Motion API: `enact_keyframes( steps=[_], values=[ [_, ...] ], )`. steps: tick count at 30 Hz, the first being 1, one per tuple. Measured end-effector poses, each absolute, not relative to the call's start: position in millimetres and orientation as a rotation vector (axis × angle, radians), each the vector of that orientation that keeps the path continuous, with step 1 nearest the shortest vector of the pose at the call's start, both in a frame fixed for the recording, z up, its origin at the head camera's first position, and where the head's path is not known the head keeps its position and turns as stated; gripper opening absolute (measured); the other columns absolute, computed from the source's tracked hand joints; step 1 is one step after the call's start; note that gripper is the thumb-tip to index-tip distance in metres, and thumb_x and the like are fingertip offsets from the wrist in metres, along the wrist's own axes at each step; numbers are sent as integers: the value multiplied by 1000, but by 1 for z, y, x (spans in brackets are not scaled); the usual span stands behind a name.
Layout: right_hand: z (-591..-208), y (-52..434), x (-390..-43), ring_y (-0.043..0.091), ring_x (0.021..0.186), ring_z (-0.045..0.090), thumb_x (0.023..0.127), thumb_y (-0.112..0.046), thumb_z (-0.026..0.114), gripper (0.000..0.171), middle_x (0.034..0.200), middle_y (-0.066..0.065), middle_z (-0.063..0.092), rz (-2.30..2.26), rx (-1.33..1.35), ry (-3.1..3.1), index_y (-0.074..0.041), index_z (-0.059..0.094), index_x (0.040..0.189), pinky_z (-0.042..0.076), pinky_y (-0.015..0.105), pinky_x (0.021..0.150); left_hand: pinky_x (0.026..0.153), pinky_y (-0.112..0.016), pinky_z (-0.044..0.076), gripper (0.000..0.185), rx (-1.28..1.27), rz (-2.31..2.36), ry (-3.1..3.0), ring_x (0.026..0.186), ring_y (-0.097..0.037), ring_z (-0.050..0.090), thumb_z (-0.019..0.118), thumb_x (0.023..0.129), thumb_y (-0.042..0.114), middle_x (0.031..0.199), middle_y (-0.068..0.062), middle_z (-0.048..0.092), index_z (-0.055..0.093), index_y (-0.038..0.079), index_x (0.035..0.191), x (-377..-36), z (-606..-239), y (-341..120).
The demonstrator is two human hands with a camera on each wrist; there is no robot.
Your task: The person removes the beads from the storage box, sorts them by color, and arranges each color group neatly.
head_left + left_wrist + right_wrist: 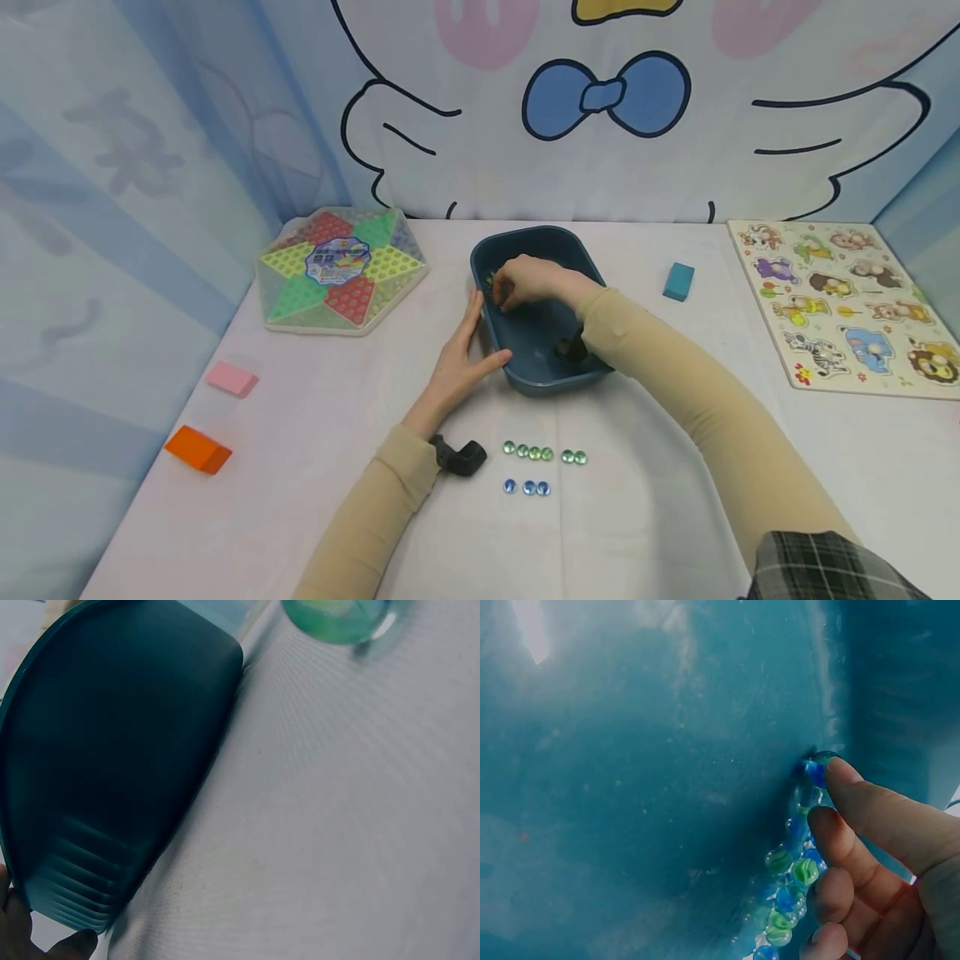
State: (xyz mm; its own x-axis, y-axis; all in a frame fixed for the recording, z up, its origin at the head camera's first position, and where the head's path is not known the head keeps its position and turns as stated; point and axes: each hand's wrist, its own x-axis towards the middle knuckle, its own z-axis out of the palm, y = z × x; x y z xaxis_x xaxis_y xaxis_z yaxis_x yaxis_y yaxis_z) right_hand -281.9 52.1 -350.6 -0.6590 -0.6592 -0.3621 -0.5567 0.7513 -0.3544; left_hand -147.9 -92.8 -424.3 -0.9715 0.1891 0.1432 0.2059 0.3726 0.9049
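A dark blue plastic basin [553, 387] stands on the table. My left hand [459, 358] rests against its left side, fingers straight and thumb spread along the rim; fingertips [75, 946] show at the basin's corner in the left wrist view. Inside, my right hand [531, 281] reaches to the left wall. Its thumb [845, 772] and curled fingers are at a blue marble [815, 774]. Below it, several green and blue marbles [805, 871] lie in a line along the basin's edge, partly covered by the fingers.
In front of the basin lie a row of green marbles [535, 452] and a row of three blue marbles [529, 487]. Pink [232, 379] and orange blocks [198, 450] sit left, a teal block [678, 282] right. A hexagonal puzzle [337, 271] and an animal board [847, 308] flank them.
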Motion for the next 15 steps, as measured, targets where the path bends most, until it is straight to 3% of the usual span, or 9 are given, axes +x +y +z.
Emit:
enact_keyframes(
  steps=[3,15],
  values=[
    [-350,53,-281,15,68,58,83,-19,70,15,83,4,64,-286,-906,2471,-13,68,97,47,25,59,115,-45,15,88,-365,-1706,-2599,143,-15,11,65,84,37,157,6,1,6,32,149,-148,-423,-93],
    [-340,66,-278,16,74,62,83,-18,69,16,88,7,66,-347,-935,2430,-7,67,93,53,26,64,115,-45,15,89,-353,-1704,-2603,142,-17,13,65,84,25,157,3,2,5,34,149,-149,-424,-92]
  ],
)
